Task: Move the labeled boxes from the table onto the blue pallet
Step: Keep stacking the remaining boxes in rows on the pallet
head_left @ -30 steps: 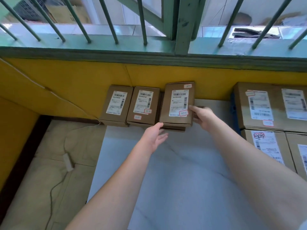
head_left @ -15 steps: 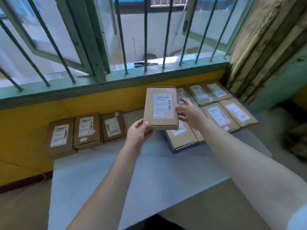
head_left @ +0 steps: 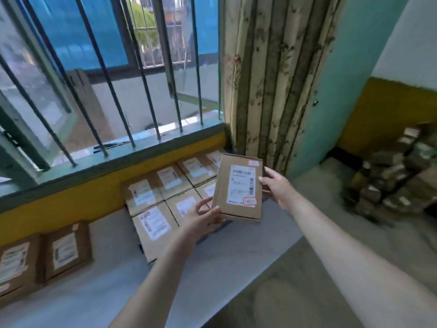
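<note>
The held box [head_left: 238,188] carries a white shipping label [head_left: 241,184] with barcodes and a red-bordered sticker [head_left: 249,201] at the label's lower right corner; none of the print is legible.

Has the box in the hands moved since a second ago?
Yes. The held box has left its row by the yellow wall and travelled right, now above the grouped boxes near the curtain.

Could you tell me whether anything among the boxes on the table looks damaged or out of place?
Nothing stands out. The held box looks intact between the left hand and right hand, and the grouped boxes lie flat in neat rows.
</note>
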